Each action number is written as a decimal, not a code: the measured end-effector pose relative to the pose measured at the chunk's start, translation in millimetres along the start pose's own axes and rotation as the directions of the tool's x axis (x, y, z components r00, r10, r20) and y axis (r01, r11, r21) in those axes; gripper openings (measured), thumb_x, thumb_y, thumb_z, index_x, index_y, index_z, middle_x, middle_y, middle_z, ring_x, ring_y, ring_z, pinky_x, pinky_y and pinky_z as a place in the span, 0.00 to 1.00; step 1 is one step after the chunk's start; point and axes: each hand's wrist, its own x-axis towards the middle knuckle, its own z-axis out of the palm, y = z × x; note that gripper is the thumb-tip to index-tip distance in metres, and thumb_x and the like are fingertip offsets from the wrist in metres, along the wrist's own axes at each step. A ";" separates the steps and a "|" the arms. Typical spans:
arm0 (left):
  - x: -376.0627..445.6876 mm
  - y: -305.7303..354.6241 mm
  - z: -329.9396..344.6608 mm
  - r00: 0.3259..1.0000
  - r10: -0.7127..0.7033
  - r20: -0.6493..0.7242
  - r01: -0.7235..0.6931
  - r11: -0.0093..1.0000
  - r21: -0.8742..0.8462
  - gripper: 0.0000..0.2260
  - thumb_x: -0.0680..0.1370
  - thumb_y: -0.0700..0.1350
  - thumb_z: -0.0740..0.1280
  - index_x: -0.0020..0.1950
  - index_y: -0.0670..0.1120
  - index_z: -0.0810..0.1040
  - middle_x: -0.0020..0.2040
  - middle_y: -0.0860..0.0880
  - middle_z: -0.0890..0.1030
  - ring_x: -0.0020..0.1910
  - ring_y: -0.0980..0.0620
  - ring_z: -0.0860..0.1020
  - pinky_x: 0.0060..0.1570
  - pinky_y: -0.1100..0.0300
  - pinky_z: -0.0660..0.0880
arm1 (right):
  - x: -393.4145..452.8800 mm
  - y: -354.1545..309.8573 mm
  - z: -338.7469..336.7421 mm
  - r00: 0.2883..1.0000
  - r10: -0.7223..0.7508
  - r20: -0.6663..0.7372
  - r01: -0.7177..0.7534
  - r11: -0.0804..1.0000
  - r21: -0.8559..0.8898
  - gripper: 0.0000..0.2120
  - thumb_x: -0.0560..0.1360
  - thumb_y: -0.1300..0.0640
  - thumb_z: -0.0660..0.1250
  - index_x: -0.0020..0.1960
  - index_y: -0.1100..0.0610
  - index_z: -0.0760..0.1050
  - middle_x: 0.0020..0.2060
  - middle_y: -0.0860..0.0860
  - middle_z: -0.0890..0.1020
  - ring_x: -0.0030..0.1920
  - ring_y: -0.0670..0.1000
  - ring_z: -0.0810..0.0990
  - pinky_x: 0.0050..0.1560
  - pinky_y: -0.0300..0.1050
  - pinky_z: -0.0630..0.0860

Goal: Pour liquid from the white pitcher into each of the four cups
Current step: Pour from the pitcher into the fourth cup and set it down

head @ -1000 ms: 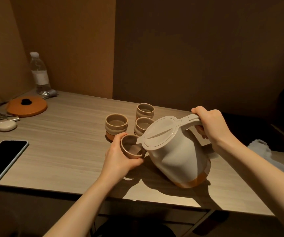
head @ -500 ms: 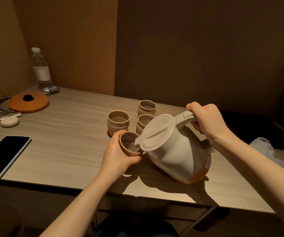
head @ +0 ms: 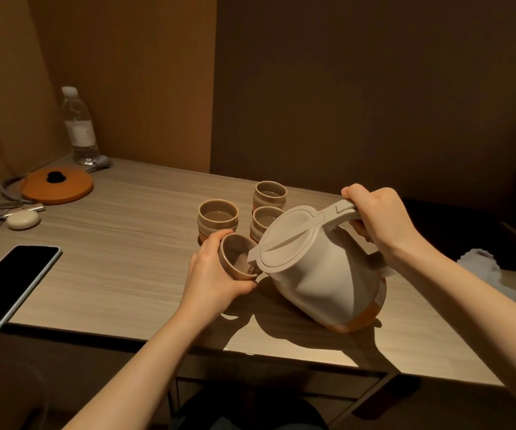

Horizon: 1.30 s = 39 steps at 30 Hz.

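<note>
My right hand (head: pixel 377 217) grips the handle of the white pitcher (head: pixel 321 274), which is tilted left with its spout over a cup. That beige cup (head: pixel 235 257) is tilted toward the spout and held in my left hand (head: pixel 211 279), fingers curled round its side. Three more beige cups stand upright behind it: one at the left (head: pixel 218 217), one at the back (head: pixel 270 193), and one (head: pixel 264 220) partly hidden by the pitcher lid. Liquid shows in the standing cups. The pitcher's orange base rests near the table.
A black phone (head: pixel 8 283) lies at the table's front left edge. An orange lid (head: pixel 58 185), a white pebble-shaped case (head: pixel 23 219), cables and a water bottle (head: pixel 79 127) sit at the far left. White cloth (head: pixel 480 265) lies at the right. Walls close behind.
The pitcher has tipped a little further toward the held cup. Both hands keep their grips; the standing cups have not moved.
</note>
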 end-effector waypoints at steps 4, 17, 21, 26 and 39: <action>1.2 0.5 0.9 1.000 0.002 -0.004 -0.002 1.000 0.004 0.43 0.57 0.47 0.82 0.69 0.54 0.68 0.63 0.53 0.76 0.64 0.49 0.73 0.62 0.46 0.73 | 0.9 0.3 -0.3 1.000 0.002 0.000 -0.002 1.000 -0.004 0.24 0.77 0.48 0.60 0.25 0.58 0.71 0.24 0.56 0.72 0.29 0.52 0.69 0.39 0.53 0.67; -1.3 -1.9 -0.4 1.000 0.006 -0.015 -0.006 1.000 -0.008 0.42 0.57 0.45 0.82 0.67 0.55 0.68 0.60 0.55 0.77 0.62 0.51 0.74 0.61 0.51 0.73 | 2.8 -3.1 3.7 1.000 -0.022 0.008 0.022 0.999 -0.031 0.25 0.76 0.48 0.60 0.22 0.55 0.70 0.22 0.54 0.72 0.29 0.53 0.70 0.39 0.54 0.68; -2.2 -2.8 0.4 1.000 0.003 -0.016 -0.003 1.000 -0.013 0.42 0.57 0.45 0.82 0.67 0.56 0.68 0.59 0.56 0.76 0.61 0.51 0.73 0.60 0.52 0.73 | 3.0 -4.6 5.1 1.000 -0.021 0.007 0.021 0.999 -0.043 0.25 0.76 0.48 0.60 0.22 0.55 0.70 0.23 0.55 0.72 0.30 0.54 0.70 0.40 0.56 0.69; -3.3 -4.1 1.1 1.000 0.006 -0.021 -0.006 1.000 -0.029 0.41 0.57 0.45 0.82 0.65 0.57 0.67 0.57 0.57 0.76 0.61 0.52 0.74 0.60 0.52 0.73 | 3.1 -5.9 6.3 1.000 -0.027 0.008 0.027 0.998 -0.052 0.25 0.77 0.48 0.60 0.23 0.55 0.70 0.23 0.55 0.73 0.30 0.54 0.72 0.41 0.57 0.72; -5.9 -6.4 -1.0 1.000 -0.001 -0.020 0.000 0.999 -0.052 0.40 0.57 0.45 0.82 0.62 0.60 0.66 0.53 0.62 0.75 0.58 0.54 0.74 0.55 0.57 0.72 | 2.4 -10.8 10.6 0.999 -0.026 0.029 0.028 0.997 -0.077 0.24 0.74 0.46 0.59 0.24 0.58 0.70 0.23 0.58 0.72 0.29 0.56 0.70 0.42 0.63 0.75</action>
